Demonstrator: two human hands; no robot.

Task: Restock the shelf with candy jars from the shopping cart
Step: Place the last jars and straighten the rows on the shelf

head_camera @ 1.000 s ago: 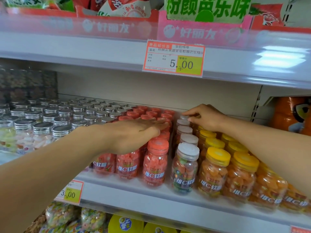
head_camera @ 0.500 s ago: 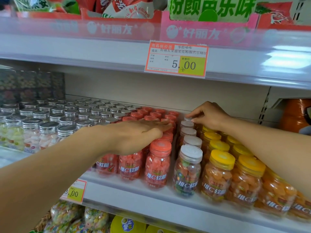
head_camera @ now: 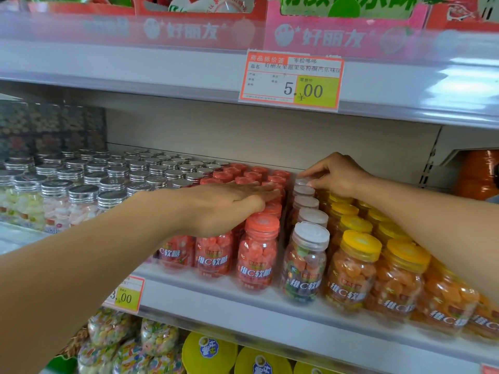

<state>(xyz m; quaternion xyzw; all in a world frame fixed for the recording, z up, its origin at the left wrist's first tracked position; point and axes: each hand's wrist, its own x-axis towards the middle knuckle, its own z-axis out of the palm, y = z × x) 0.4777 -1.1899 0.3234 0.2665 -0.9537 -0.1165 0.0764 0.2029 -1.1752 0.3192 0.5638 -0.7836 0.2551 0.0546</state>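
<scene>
The left hand (head_camera: 226,206) lies flat, fingers straight, on the lids of the red-lidded candy jars (head_camera: 259,255). The right hand (head_camera: 337,174), fingers curled, seems to pinch the rearmost white-lidded jar (head_camera: 302,182), though the grip is partly hidden. Both stand on the shelf (head_camera: 243,300), beside yellow-lidded jars (head_camera: 353,268).

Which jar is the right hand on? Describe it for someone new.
Find the middle shelf under the 5.00 price tag. Between red-lidded jars and yellow-lidded jars runs one file of white-lidded jars. The right hand grips the rearmost jar, farthest from the shelf front.
</scene>
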